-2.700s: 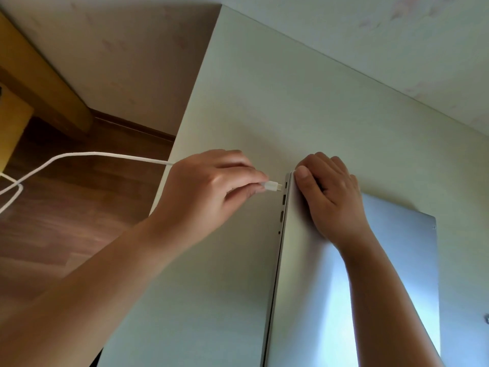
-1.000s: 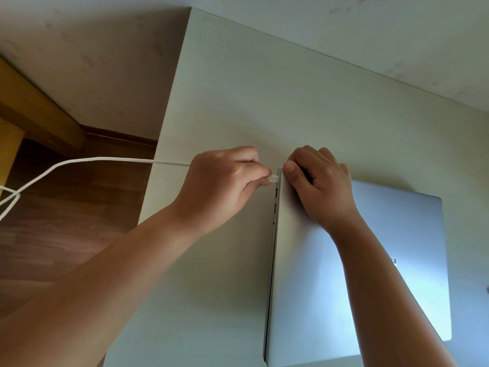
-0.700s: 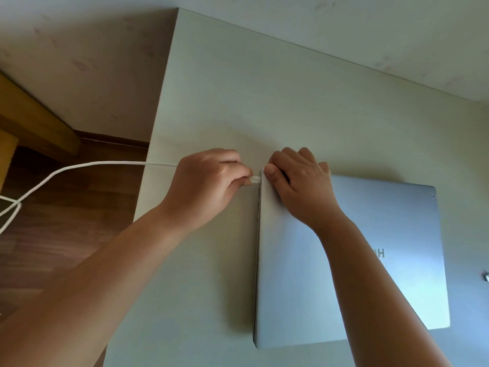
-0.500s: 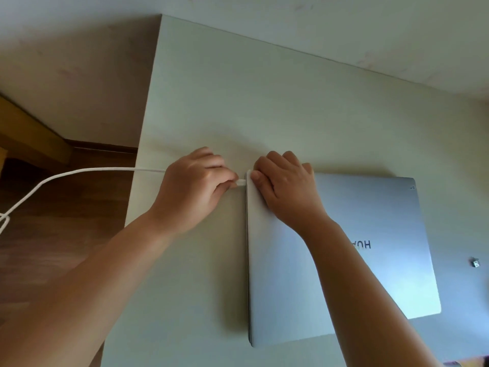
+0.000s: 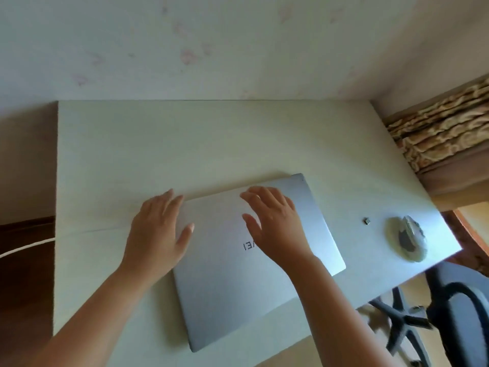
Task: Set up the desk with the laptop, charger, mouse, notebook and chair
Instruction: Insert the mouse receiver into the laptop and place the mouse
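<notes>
cable released: left hand (image 5: pixel 156 234) and right hand (image 5: pixel 275 223) now laid flat, fingers straight, on closed laptop (image 5: pixel 254 263).
rigid, smooth, slippery lid; best gripped by side edges.

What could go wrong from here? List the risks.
1. The laptop lies askew with its near corner close to the desk's front edge; a careless push from the left hand or right hand might slide it off.
2. The white cable hangs off the desk's left side, so snagging it could tug the laptop.
3. The mouse sits near the right edge.
</notes>
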